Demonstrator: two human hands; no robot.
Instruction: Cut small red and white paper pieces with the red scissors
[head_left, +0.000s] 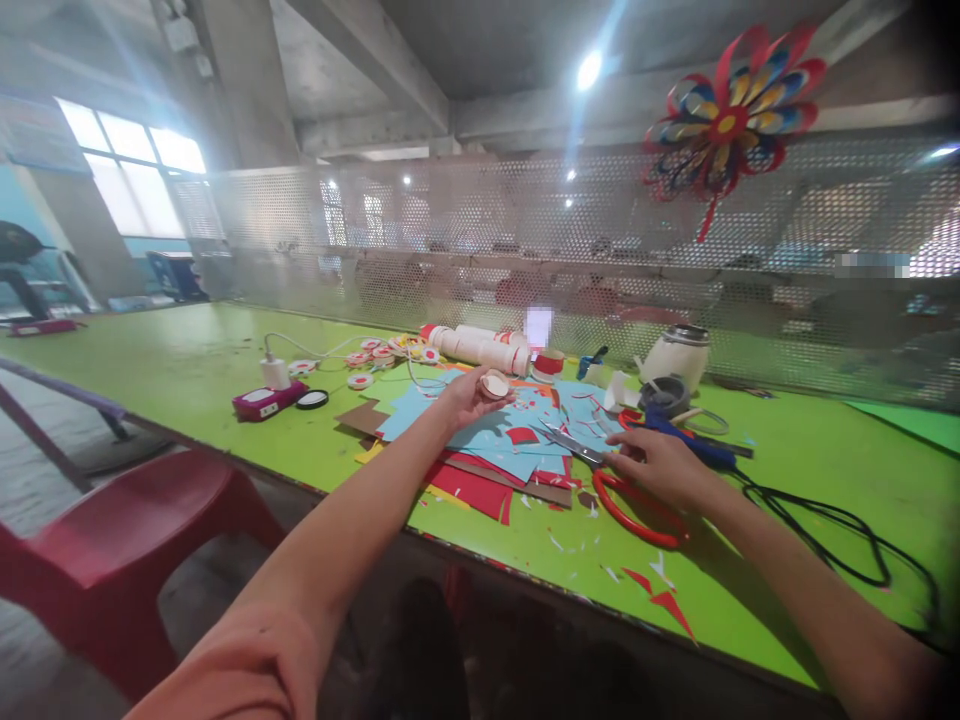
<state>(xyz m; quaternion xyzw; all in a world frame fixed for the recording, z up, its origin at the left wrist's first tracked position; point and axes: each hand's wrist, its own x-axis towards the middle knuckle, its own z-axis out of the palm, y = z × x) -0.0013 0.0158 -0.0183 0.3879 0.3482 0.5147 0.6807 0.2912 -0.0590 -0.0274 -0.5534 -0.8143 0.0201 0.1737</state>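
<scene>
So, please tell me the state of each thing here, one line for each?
Left hand: palm up, holding a small paper disc.
Right hand: resting on the scissors.
Scissors: red handles, lying flat on the table, blades look shut.
Paper sheets: blue and red, spread out and cut up.
Paper scraps: scattered on the green table.
Paper flower: hanging on the mesh screen.
Red chair: unoccupied.

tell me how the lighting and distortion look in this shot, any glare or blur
Head view: strong glare from the ceiling lamp and the window, with streaks and haze across the upper left; wide-lens bending curves the green table and stretches both forearms; corners darken; the left hand with a small disc and the right hand on the red scissors are fairly sharp; the mesh background is soft.
</scene>
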